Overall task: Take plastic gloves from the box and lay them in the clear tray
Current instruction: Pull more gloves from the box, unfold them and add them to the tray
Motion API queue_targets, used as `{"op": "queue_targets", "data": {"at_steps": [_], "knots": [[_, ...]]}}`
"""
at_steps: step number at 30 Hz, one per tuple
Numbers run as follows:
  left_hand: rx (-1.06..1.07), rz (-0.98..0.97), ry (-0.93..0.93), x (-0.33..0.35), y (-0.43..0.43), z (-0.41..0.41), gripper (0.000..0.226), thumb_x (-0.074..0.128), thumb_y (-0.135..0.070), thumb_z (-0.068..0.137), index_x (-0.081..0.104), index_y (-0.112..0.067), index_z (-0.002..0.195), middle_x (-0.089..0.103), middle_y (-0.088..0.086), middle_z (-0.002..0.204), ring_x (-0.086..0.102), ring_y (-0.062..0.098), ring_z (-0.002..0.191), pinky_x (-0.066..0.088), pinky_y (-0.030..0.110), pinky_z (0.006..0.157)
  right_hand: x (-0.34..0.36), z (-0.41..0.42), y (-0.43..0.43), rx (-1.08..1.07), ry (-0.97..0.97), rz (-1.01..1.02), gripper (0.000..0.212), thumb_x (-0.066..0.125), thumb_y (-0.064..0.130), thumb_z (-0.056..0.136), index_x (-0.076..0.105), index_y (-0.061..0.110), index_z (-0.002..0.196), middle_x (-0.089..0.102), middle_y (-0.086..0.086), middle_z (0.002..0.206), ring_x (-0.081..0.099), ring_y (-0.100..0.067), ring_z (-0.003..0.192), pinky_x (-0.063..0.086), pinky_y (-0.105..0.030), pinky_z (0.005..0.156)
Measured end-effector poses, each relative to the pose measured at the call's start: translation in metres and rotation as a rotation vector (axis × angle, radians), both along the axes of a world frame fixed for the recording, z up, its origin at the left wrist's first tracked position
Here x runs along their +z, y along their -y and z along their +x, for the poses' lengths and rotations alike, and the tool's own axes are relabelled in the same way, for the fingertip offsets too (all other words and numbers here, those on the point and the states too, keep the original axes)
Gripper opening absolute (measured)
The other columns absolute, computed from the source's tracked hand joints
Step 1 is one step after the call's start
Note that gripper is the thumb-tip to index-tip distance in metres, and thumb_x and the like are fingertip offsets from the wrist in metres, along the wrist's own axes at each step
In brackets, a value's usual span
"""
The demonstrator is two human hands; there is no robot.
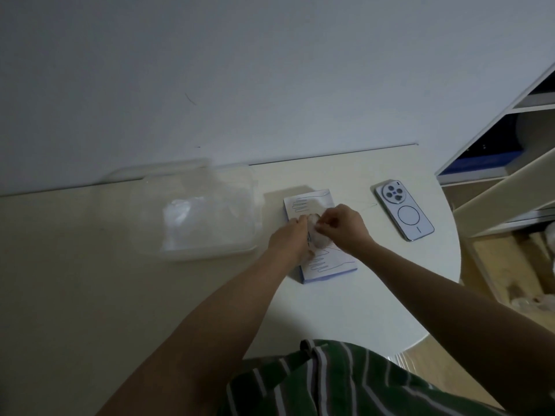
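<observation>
A green striped shirt (345,382) filled the bottom edge, closest of all, and two bare forearms reached forward from it over the counter (90,280). Both hands met above the middle of the box (327,265), a flat white carton printed with glove outlines that lay directly under them. The left hand (289,237) and the right hand (345,225) each had fingers curled onto a crumpled plastic glove (315,232), pinching it between them just above the box top. Whether its lower end was free of the opening could not be told.

The tray (210,244) sat just beyond the left hand, apart from the box, with a pale heap of plastic (183,211) inside, probably gloves already laid there. A phone (404,210) lay face down past the right hand, and a shelf (510,139) stood farther off on that side.

The step in hand looked like drawing one glove out. The next move would call for lifting it clear, carrying it across past the left hand, and spreading it flat in the tray; the thin film might cling to the fingers or drag a second glove along.
</observation>
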State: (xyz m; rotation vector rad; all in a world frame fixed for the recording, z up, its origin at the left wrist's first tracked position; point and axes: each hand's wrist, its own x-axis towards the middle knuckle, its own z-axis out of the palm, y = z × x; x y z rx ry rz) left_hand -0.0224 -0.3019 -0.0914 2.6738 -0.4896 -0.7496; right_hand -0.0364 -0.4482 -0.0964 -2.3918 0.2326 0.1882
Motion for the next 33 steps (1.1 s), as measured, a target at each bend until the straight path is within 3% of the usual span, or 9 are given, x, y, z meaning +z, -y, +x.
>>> {"op": "queue_targets", "data": {"at_steps": [5, 8, 11, 13, 18, 22, 26, 28, 33], "knots": [[-0.013, 0.010, 0.001, -0.001, 0.002, 0.002, 0.080, 0.077, -0.027, 0.079, 0.029, -0.012, 0.141, 0.046, 0.011, 0.133, 0.055, 0.030, 0.114, 0.045, 0.037, 0.088, 0.028, 0.013, 0.005, -0.287, 0.098, 0.635, 0.008, 0.054, 0.016, 0.096, 0.056, 0.013, 0.089, 0.066, -0.007, 0.087, 0.062, -0.021, 0.082, 0.054, -0.043, 0.081], [-0.008, -0.005, -0.039, 0.000, 0.001, 0.006, 0.083, 0.075, -0.026, 0.080, 0.025, -0.011, 0.145, 0.048, 0.012, 0.134, 0.055, 0.031, 0.116, 0.044, 0.036, 0.090, 0.052, 0.021, 0.007, -0.355, 0.119, 0.856, 0.015, 0.040, 0.013, 0.101, 0.049, 0.008, 0.090, 0.065, -0.009, 0.080, 0.065, -0.020, 0.072, 0.055, -0.037, 0.071], [0.107, -0.123, -0.078, 0.004, -0.003, 0.016, 0.050, 0.061, -0.021, 0.090, 0.042, -0.008, 0.134, 0.059, 0.015, 0.120, 0.058, 0.032, 0.108, 0.044, 0.032, 0.086, 0.059, 0.021, 0.010, -0.322, 0.093, 0.820, 0.026, 0.033, 0.011, 0.101, 0.051, 0.003, 0.084, 0.062, -0.006, 0.068, 0.058, -0.008, 0.053, 0.046, -0.023, 0.051], [0.294, -0.338, -0.101, 0.011, -0.006, 0.022, 0.025, 0.045, -0.018, 0.096, 0.054, -0.003, 0.114, 0.063, 0.019, 0.102, 0.062, 0.034, 0.092, 0.050, 0.036, 0.079, 0.058, 0.017, 0.012, -0.266, 0.058, 0.798, 0.035, 0.030, 0.010, 0.099, 0.059, -0.007, 0.090, 0.068, -0.016, 0.076, 0.060, -0.011, 0.059, 0.047, -0.024, 0.057], [0.781, -0.996, -0.411, 0.050, -0.008, 0.036, 0.050, 0.033, -0.044, 0.095, 0.059, -0.001, 0.093, 0.063, 0.018, 0.083, 0.059, 0.029, 0.067, 0.049, 0.032, 0.062, 0.051, 0.010, 0.012, -0.091, 0.105, 0.675, 0.022, 0.052, 0.011, 0.095, 0.052, -0.009, 0.085, 0.069, -0.010, 0.070, 0.059, -0.014, 0.054, 0.048, -0.022, 0.053], [0.714, -0.907, -0.448, 0.063, -0.023, 0.043, 0.062, 0.055, -0.063, 0.086, 0.069, -0.006, 0.107, 0.073, 0.011, 0.094, 0.069, 0.023, 0.080, 0.056, 0.034, 0.075, 0.058, 0.017, -0.009, -0.200, 0.042, 0.735, 0.024, 0.035, 0.008, 0.099, 0.055, -0.001, 0.088, 0.063, -0.027, 0.072, 0.055, -0.017, 0.052, 0.047, -0.027, 0.055], [0.826, -0.971, -0.358, 0.066, -0.042, 0.048, 0.012, 0.069, -0.021, 0.084, 0.069, -0.010, 0.083, 0.069, 0.000, 0.064, 0.061, 0.008, 0.053, 0.049, 0.020, 0.055, 0.068, 0.021, -0.032, -0.160, 0.063, 0.798, 0.028, 0.033, 0.009, 0.099, 0.051, 0.005, 0.078, 0.066, -0.021, 0.075, 0.061, -0.018, 0.061, 0.050, -0.030, 0.060], [0.942, -1.037, -0.291, 0.067, -0.053, 0.052, 0.009, 0.062, -0.005, 0.086, 0.068, -0.007, 0.079, 0.068, 0.002, 0.058, 0.062, 0.010, 0.049, 0.051, 0.020, 0.050, 0.067, 0.025, -0.042, -0.148, 0.048, 0.817, 0.029, 0.032, 0.011, 0.100, 0.055, 0.003, 0.083, 0.068, -0.022, 0.080, 0.061, -0.022, 0.064, 0.050, -0.033, 0.062], [1.005, -0.948, -0.044, 0.063, -0.091, 0.060, 0.021, 0.055, -0.004, 0.086, 0.063, -0.012, 0.069, 0.061, -0.002, 0.048, 0.057, 0.016, 0.047, 0.050, 0.030, 0.057, 0.067, 0.042, -0.074, -0.045, -0.100, 0.886, 0.056, 0.042, 0.058, 0.094, 0.049, 0.010, 0.124, 0.068, -0.017, 0.104, 0.066, -0.027, 0.082, 0.055, -0.038, 0.072]]}}
